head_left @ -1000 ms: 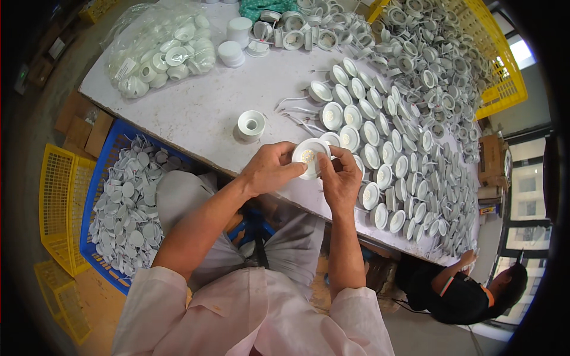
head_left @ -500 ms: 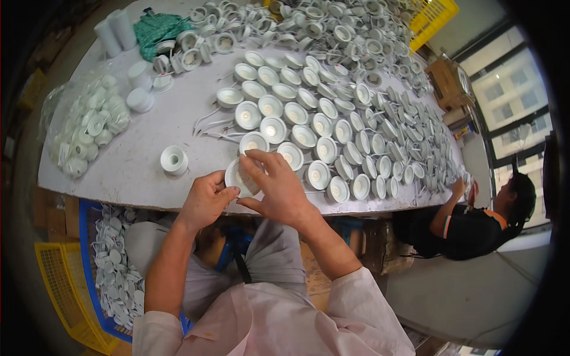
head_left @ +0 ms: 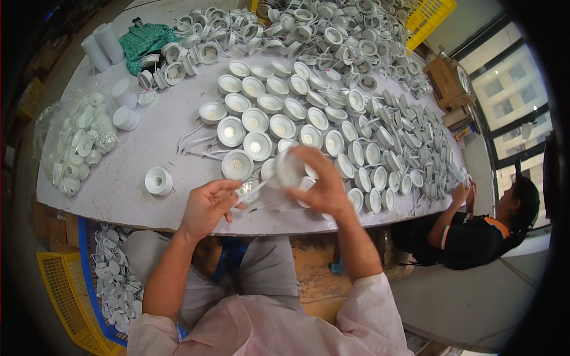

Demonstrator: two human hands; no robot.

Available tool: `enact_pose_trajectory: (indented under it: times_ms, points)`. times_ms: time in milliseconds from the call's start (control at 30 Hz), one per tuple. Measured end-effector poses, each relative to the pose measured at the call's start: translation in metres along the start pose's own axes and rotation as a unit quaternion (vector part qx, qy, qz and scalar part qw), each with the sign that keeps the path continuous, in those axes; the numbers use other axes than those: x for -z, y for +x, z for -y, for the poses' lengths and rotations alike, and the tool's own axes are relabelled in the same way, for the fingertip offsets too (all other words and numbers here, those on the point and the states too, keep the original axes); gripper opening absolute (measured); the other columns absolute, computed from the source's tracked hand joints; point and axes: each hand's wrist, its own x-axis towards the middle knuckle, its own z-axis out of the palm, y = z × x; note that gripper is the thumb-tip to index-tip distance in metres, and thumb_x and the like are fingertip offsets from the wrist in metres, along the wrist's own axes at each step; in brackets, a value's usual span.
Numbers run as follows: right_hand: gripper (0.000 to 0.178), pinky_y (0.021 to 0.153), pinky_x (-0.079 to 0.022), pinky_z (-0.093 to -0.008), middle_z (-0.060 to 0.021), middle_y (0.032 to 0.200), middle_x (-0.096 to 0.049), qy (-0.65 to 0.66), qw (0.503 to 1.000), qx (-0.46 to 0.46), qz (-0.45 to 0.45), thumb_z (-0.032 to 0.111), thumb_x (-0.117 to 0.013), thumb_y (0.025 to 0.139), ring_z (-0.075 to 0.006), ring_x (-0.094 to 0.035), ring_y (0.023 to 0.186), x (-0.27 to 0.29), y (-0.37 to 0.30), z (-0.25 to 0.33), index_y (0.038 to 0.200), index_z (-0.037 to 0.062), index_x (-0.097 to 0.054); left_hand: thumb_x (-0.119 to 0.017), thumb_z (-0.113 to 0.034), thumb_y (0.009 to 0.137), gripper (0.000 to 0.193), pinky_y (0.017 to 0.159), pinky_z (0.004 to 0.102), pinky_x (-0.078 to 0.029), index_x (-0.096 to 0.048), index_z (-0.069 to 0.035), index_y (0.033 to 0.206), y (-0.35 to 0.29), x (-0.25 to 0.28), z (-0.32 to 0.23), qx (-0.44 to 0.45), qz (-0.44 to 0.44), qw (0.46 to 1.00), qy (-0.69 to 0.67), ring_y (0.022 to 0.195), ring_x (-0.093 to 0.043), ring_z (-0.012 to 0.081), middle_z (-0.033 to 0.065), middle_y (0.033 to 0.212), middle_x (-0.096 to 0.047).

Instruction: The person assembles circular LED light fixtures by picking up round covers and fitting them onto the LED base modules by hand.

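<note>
Head view shows our right hand [head_left: 320, 187] gripping a white round lamp housing [head_left: 289, 168] at centre frame, above the tabletop [head_left: 148, 148] edge. Our left hand [head_left: 208, 204], lower left of it, pinches its thin wire [head_left: 252, 191], which slants toward the housing.

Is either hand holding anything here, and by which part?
The right hand holds a round white lamp housing by its rim and outer wall. The left hand pinches a small clear part by its end; motion blur hides the exact grip.
</note>
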Motion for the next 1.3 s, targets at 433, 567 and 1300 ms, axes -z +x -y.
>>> enact_pose_trajectory:
  times_ms: [433, 567, 1300]
  points:
    - [0.067, 0.092, -0.043, -0.0433, -0.0225, 0.107, -0.064, -0.318, 0.91, -0.225, -0.141, 0.053, -0.068, 0.065, -0.0367, -0.059, 0.103, 0.053, 0.128, -0.176, 0.113, 0.0054, -0.065, -0.056, -0.003, 0.09, 0.026, 0.062, 0.023, -0.049, -0.056, 0.006, 0.114, 0.01, -0.011, 0.006, -0.058, -0.061, 0.988, 0.126, 0.092, -0.066, 0.0177, 0.0144, 0.11, -0.064]
    - [0.068, 0.093, -0.042, -0.0437, -0.0201, 0.101, -0.067, -0.325, 0.904, -0.259, -0.099, 0.056, -0.066, 0.065, -0.0373, -0.058, 0.103, 0.05, 0.139, -0.188, 0.112, 0.0079, -0.066, -0.057, -0.004, 0.09, 0.026, 0.065, 0.0239, -0.05, -0.057, 0.006, 0.114, 0.01, -0.009, 0.006, -0.047, -0.057, 0.988, 0.139, 0.092, -0.066, 0.0178, 0.0147, 0.11, -0.065]
    - [0.029, 0.077, -0.049, -0.0412, -0.0098, 0.099, -0.064, -0.412, 0.904, -0.105, -0.049, 0.024, -0.064, 0.081, -0.0305, -0.062, 0.092, 0.06, 0.232, -0.245, 0.108, 0.0148, -0.065, -0.061, -0.003, 0.085, 0.022, 0.065, 0.0245, -0.052, -0.061, 0.002, 0.107, 0.007, -0.005, -0.011, -0.01, -0.015, 0.986, 0.164, 0.086, -0.068, 0.0161, 0.0163, 0.112, -0.065]
